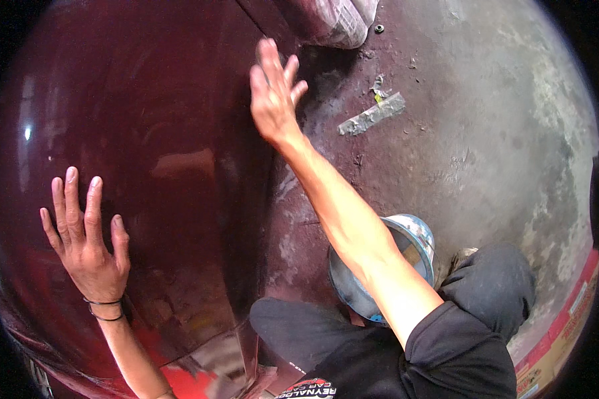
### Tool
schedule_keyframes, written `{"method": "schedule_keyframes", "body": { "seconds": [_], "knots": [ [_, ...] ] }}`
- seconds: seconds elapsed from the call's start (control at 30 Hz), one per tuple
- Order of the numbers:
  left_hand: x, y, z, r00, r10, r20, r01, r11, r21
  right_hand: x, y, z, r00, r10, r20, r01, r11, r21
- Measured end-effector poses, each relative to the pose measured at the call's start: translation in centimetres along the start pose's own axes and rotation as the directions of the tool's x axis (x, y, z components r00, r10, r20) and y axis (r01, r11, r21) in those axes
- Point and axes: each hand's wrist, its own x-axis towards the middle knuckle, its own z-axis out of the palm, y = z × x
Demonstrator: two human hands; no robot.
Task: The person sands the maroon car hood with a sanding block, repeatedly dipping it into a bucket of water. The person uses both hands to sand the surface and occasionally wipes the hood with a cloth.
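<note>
A glossy dark maroon car body panel point(173, 106) fills the left half of the head view. My left hand point(90, 246) lies on it at the left, palm toward the surface and fingers spread; two thin dark bands circle the wrist. Farther up, my right hand point(274, 96) is at the panel's lower edge, fingers apart and slightly blurred. Nothing shows in either hand. Whether the right palm touches the panel, I cannot tell. My right forearm passes over a blue-rimmed bucket point(416, 233) standing by my legs, hiding part of it.
A maroon part point(333, 23) with whitish scuffs juts in at the top. Stained grey floor point(486, 133) spreads to the right, with a crumpled strip of grey tape point(373, 114) and a small nut-like piece point(379, 28). Red and tan cardboard point(566, 339) lies at the lower right.
</note>
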Motion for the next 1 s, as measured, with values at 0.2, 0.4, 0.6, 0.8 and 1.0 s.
{"method": "schedule_keyframes", "body": {
  "seconds": [0.2, 0.4, 0.6, 0.8, 1.0],
  "knots": [
    [0.1, 0.5, -0.1, 1.000, -0.009, -0.008, 0.009, 1.000, -0.007, -2.2, 1.2, -0.5, 0.994, 0.109, 0.029, -0.112, 0.975, 0.190],
    [-0.2, 0.2, -0.2, 1.000, -0.019, 0.010, 0.019, 1.000, -0.010, 0.4, -3.3, -1.2, 0.999, -0.048, 0.016, 0.048, 0.999, -0.005],
    [0.3, 0.6, -0.4, 1.000, -0.015, 0.001, 0.016, 0.999, -0.042, -2.7, 2.0, -1.5, 0.962, 0.252, 0.106, -0.264, 0.956, 0.129],
    [0.4, 0.6, -0.3, 1.000, -0.028, 0.003, 0.029, 0.999, -0.039, 2.1, -5.6, -2.4, 0.996, -0.077, 0.032, 0.079, 0.996, -0.049],
    [0.2, 0.4, -0.4, 0.999, -0.046, 0.006, 0.046, 0.998, -0.045, -0.6, -6.4, -1.0, 0.976, -0.216, -0.014, 0.213, 0.973, -0.092]
  ]
}}
